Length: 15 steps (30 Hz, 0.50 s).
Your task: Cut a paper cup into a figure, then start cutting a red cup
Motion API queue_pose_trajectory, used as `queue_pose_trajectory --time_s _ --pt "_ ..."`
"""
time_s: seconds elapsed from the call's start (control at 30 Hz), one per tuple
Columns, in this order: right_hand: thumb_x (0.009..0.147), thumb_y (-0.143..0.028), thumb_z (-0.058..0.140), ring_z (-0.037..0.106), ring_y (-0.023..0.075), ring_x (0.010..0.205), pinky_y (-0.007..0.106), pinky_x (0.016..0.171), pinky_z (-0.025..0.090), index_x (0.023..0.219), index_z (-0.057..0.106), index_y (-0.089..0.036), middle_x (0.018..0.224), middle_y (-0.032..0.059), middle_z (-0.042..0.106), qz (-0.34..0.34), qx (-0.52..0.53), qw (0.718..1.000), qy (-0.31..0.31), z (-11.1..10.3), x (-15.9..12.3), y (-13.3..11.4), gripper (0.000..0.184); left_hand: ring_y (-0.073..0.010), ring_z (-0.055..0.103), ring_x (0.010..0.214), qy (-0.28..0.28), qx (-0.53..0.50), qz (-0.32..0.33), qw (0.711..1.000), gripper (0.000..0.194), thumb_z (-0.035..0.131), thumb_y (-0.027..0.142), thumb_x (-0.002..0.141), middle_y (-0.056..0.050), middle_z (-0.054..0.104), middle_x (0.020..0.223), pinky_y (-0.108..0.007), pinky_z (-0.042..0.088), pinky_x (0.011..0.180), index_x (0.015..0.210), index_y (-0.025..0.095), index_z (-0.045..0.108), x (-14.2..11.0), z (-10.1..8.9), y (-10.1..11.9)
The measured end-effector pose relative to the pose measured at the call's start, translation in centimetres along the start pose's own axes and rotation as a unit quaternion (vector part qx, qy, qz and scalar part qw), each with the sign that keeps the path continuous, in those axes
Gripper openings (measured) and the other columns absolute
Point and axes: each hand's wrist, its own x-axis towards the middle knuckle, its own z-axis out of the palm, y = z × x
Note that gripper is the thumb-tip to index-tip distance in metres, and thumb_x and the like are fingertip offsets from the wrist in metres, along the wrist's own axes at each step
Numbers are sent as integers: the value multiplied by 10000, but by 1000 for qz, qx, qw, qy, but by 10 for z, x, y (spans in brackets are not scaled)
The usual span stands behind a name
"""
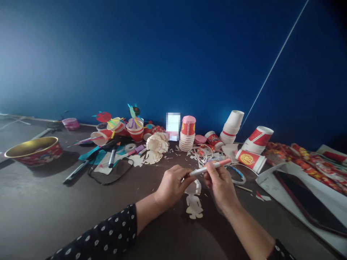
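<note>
A pink-tipped marker (210,168) pinched over the desk (40,216)

The right hand (221,186) pinches the pink-tipped marker between thumb and fingertips, holding it almost level above the desk. The left hand (173,184) curls at the marker's white end, though I cannot tell whether it grips there. Below the hands lies a paper figure cut-out (194,206), with paper scraps (169,157) further along the desk and stacked red-and-white paper cups (187,131) beyond. The marker looks light and stiff, its smooth barrel perhaps a little slippery; mid-barrel seems the surest place to hold it.
</note>
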Motion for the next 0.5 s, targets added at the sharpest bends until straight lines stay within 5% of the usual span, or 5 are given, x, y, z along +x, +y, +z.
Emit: queue_pose_trajectory --time_s 0.17,0.5 --pt "757 -446 584 356 78 396 199 366 268 637 468 -196 477 -68 418 5 -9 999 -42 0 -1 -1 301 -141 525 689 6 26 84 996 234 429 290 858 -64 601 730 -255 428 634 878 141 607 -3 1 -3" --pt "766 -431 584 373 76 391 186 369 285 601 470 -191 464 -70 454 11 -6 999 -48 1 -3 0 313 -134 503 648 29 51 102 993 211 423 268 862 -56 577 699 -250 417 602 862 132 585 -3 3 -2"
